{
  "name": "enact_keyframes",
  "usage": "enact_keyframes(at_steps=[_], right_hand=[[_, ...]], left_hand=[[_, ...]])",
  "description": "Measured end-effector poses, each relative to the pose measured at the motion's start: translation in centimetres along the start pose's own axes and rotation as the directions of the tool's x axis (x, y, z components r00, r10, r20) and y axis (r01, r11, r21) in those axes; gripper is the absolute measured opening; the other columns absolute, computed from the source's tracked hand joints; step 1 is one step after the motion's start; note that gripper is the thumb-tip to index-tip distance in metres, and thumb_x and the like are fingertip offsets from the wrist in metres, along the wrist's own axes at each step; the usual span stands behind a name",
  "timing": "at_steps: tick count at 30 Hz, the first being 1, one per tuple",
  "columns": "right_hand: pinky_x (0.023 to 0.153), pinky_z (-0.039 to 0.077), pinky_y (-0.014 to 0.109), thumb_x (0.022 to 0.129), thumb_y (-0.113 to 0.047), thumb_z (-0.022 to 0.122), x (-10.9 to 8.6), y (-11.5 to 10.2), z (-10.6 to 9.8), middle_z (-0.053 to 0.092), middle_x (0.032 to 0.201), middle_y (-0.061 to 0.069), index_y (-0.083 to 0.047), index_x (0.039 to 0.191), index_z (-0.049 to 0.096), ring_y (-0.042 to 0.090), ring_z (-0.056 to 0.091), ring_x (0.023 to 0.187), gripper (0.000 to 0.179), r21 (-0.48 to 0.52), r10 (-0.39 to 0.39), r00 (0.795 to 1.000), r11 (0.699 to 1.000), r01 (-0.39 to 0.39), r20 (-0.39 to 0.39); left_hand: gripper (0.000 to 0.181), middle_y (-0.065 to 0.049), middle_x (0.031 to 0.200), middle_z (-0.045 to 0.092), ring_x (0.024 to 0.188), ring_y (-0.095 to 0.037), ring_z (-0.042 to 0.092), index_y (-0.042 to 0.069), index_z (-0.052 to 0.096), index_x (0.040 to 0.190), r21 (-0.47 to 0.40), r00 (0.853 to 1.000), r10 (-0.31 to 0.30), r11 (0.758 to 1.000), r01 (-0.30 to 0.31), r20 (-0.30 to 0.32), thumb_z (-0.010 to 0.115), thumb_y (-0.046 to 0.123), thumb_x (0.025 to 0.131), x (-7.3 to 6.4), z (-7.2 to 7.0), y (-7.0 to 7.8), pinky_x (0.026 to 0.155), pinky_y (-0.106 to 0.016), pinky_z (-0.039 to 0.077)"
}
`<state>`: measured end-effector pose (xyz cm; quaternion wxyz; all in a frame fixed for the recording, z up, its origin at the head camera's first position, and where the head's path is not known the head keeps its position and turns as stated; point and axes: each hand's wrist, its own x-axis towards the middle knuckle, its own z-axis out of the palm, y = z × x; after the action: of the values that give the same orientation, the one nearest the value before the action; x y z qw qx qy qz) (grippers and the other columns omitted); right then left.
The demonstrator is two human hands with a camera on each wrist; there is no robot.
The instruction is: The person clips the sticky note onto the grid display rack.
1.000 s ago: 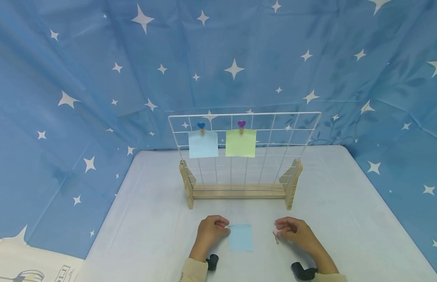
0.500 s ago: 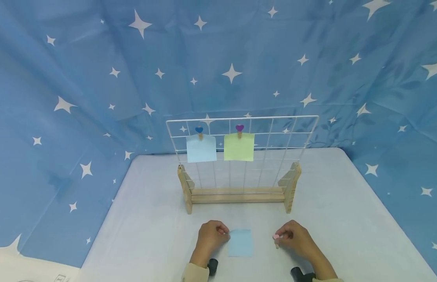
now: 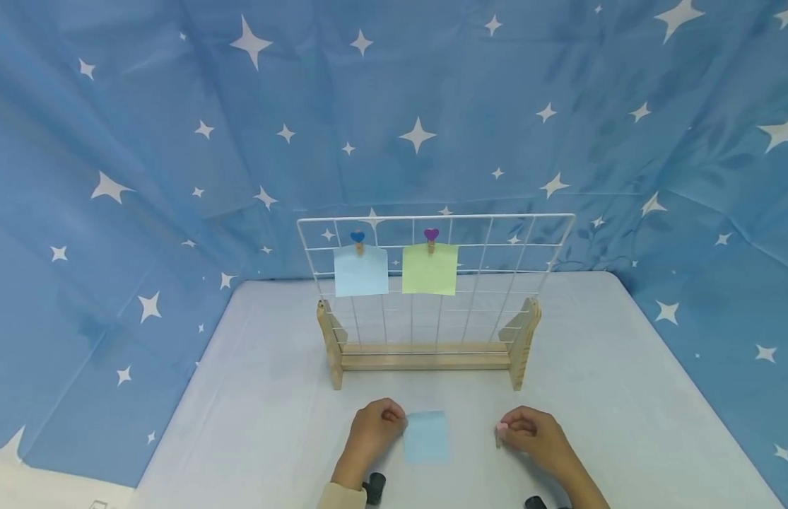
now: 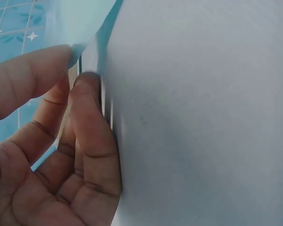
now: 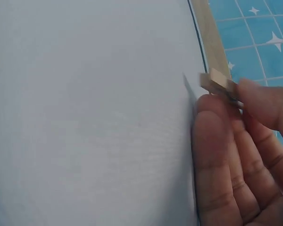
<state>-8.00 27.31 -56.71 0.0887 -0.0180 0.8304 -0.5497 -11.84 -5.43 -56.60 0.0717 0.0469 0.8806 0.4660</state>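
Note:
My left hand (image 3: 373,433) pinches the left edge of a light blue paper note (image 3: 427,438) between thumb and fingers. In the left wrist view the note's corner (image 4: 103,40) bends up at the fingertips. Off to the right, my right hand (image 3: 540,438) holds a small wooden clothespin with a pink heart (image 3: 501,428). The right wrist view has the clothespin's wooden end (image 5: 218,80) sticking out between thumb and fingers. Both hands are low, close to the white tabletop (image 3: 622,396).
Behind the hands stands a white wire grid (image 3: 483,271) in a wooden base (image 3: 425,362). A blue note (image 3: 361,273) hangs from it by a blue heart clothespin (image 3: 358,240), and a green note (image 3: 430,272) by a purple one. A starry blue cloth (image 3: 381,85) surrounds the table.
The left hand and the blue note have shifted slightly left. The pink heart clothespin, partly covered by the fingers before, shows more plainly in the right hand. The head view has tilted a little.

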Motion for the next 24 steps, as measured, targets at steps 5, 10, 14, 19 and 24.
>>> enact_keyframes(at_steps=[5, 10, 14, 19, 24], right_hand=[[0.073, 0.063, 0.024, 0.099, 0.002, 0.072, -0.2, -0.6, -0.2, 0.076, 0.100, 0.017, 0.014, 0.115, 0.069, 0.006, 0.073, 0.081, 0.020, 0.054, -0.032, 0.998, 0.998, 0.034, -0.054], [0.075, 0.064, 0.024, 0.100, 0.002, 0.072, -0.2, -2.6, -0.5, 0.077, 0.101, 0.019, 0.014, 0.117, 0.072, 0.008, 0.076, 0.081, 0.021, 0.099, -0.054, 0.986, 0.993, 0.071, -0.160], [0.075, 0.064, 0.023, 0.102, 0.001, 0.072, 0.0, -4.0, -0.8, 0.079, 0.100, 0.019, 0.014, 0.118, 0.073, 0.007, 0.076, 0.082, 0.021, 0.100, -0.100, 0.973, 0.987, 0.123, -0.207], [0.074, 0.064, 0.023, 0.104, 0.001, 0.069, 0.2, -5.4, -1.1, 0.079, 0.096, 0.016, 0.013, 0.119, 0.074, 0.007, 0.076, 0.081, 0.019, 0.040, -0.192, 0.954, 0.978, 0.207, -0.231], [0.072, 0.063, 0.021, 0.103, 0.001, 0.070, 0.2, -6.4, -1.4, 0.079, 0.096, 0.014, 0.011, 0.117, 0.075, 0.006, 0.075, 0.081, 0.018, 0.009, -0.218, 0.944, 0.974, 0.227, -0.249]], left_hand=[[0.004, 0.005, 0.082, 0.068, 0.078, -0.013, 0.062, 0.009, 0.074, 0.093, -0.009, 1.000, 0.012, 1.000, -0.012, 0.029, 0.078, 0.010, 0.095, 0.0, -0.4, 0.0, 0.073, -0.038, 0.054], [0.004, 0.002, 0.086, 0.070, 0.080, -0.014, 0.063, 0.007, 0.074, 0.097, -0.031, 0.999, 0.038, 0.999, -0.037, 0.026, 0.076, 0.011, 0.098, -0.1, -0.9, 0.4, 0.074, -0.036, 0.053], [0.004, 0.004, 0.087, 0.069, 0.079, -0.010, 0.061, 0.007, 0.073, 0.100, -0.063, 0.999, 0.037, 0.997, -0.037, 0.006, 0.073, 0.011, 0.099, -0.1, -1.0, 0.7, 0.073, -0.029, 0.051], [0.005, 0.005, 0.086, 0.066, 0.078, -0.007, 0.057, 0.008, 0.072, 0.102, -0.102, 0.998, 0.058, 0.993, -0.061, -0.031, 0.072, 0.013, 0.101, -0.1, -1.1, 1.2, 0.072, -0.023, 0.050], [0.006, 0.005, 0.088, 0.067, 0.080, -0.007, 0.057, 0.008, 0.073, 0.104, -0.122, 0.996, 0.076, 0.989, -0.080, -0.042, 0.072, 0.014, 0.103, 0.0, -1.3, 1.7, 0.073, -0.022, 0.051]])
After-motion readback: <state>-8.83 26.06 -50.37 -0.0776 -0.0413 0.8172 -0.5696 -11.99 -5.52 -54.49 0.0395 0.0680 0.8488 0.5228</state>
